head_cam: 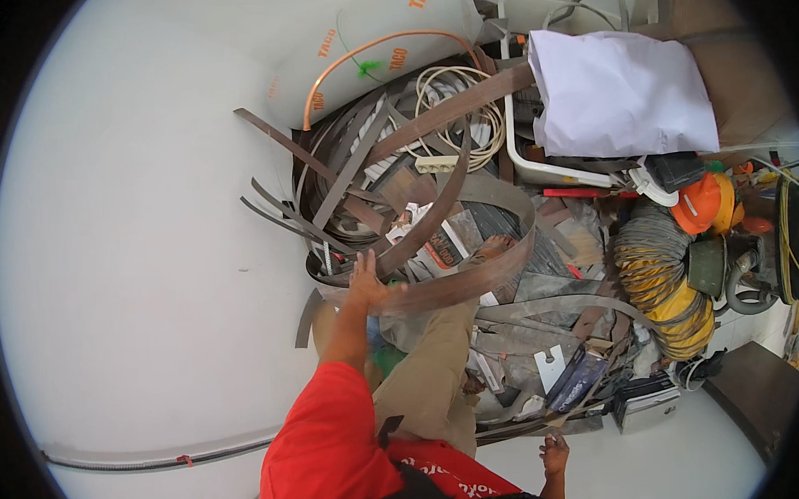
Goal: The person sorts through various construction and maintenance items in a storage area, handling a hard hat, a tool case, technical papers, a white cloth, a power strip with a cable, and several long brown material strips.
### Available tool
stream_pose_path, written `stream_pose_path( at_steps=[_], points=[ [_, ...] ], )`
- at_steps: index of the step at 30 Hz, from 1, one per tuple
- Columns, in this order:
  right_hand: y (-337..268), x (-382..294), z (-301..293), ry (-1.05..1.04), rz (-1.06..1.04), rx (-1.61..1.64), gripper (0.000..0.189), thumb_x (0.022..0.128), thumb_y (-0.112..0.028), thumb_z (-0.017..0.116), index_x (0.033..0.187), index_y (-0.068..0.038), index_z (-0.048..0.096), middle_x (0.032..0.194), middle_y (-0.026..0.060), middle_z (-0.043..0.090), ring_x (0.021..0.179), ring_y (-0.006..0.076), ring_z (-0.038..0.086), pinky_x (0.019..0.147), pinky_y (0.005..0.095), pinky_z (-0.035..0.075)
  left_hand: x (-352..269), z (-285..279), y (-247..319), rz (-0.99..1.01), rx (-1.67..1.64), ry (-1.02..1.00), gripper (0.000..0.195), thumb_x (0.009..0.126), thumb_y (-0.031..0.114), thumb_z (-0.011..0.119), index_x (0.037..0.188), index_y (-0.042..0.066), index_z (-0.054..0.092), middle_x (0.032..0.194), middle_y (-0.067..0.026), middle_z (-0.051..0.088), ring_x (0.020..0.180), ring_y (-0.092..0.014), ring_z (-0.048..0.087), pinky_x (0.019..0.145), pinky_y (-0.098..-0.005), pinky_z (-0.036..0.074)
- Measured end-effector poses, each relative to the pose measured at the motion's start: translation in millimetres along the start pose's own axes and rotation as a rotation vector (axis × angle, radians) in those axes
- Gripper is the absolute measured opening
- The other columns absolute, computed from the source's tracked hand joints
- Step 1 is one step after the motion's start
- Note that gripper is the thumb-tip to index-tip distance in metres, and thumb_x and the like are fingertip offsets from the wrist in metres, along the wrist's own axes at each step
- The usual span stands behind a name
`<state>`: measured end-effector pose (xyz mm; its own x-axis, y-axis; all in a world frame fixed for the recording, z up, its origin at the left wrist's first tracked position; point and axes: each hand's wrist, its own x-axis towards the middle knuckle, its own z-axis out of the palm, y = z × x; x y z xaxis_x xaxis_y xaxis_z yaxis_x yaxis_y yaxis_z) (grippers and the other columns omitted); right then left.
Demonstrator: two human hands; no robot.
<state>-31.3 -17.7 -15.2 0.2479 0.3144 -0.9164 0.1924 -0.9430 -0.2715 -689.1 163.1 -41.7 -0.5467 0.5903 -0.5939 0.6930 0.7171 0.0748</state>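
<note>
My left hand [368, 287] reaches forward over a coiled brown edging strip [454, 290], fingers extended and thumb out to the side. It seems to rest against the strip, which is blurred near it; no grip around it shows. The strip curls in a wide loop above my foot [495, 246] and trouser leg. Beyond my fingertips, several more bent strips [350, 172] stick out of a round heap. Low at the right, my right hand [553, 452] hangs beside my body, fingers curled. Whether anything is inside it cannot be told.
A white wrapped roll [366, 59] lies behind the heap, near a coiled extension cord [461, 115]. To the right stand a white tub [511, 133] with a white sheet [622, 93], a yellow-grey flexible duct [658, 280] and an orange helmet [696, 203]. Scraps and boxes [575, 378] litter the floor.
</note>
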Motion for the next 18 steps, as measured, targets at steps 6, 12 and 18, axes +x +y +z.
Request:
stream_pose_path(
  at_steps=[6,12,18],
  points=[
    [12.1,-3.8,-0.2,0.004,0.155,-0.144,0.056,0.096,-0.032,0.063,0.136,0.005,0.049,0.095,0.0114,0.067,0.070,0.0174,0.065,0.052,0.0284,0.049,81.6,17.4,-0.4,-0.103,-0.108,0.020,0.121,0.071,0.088,0.050,0.158,0.012,0.014,0.162,-0.0209,0.016,0.150,-0.039,0.014,0.120,-0.0517,0.014],
    [28.6,-5.2,-17.0,0.045,0.168,-0.155,0.055,0.097,-0.030,0.061,0.136,0.006,0.049,0.096,0.0162,0.068,0.073,0.0185,0.066,0.053,0.0289,0.050,90.0,43.5,32.2,-0.057,0.199,-0.318,0.115,0.071,0.091,0.047,0.147,0.006,0.042,0.141,-0.0258,0.051,0.135,-0.038,0.045,0.115,-0.0446,0.029],
    [26.9,-4.8,-6.7,0.045,0.139,-0.020,0.056,0.096,-0.033,0.065,0.136,0.003,0.050,0.089,0.0063,0.065,0.069,0.0159,0.065,0.054,0.0284,0.050,53.5,50.2,41.2,0.068,-0.192,-0.559,0.090,0.074,0.079,0.059,0.114,-0.001,0.069,0.116,-0.0259,0.066,0.113,-0.038,0.062,0.097,-0.0413,0.047]
  ],
)
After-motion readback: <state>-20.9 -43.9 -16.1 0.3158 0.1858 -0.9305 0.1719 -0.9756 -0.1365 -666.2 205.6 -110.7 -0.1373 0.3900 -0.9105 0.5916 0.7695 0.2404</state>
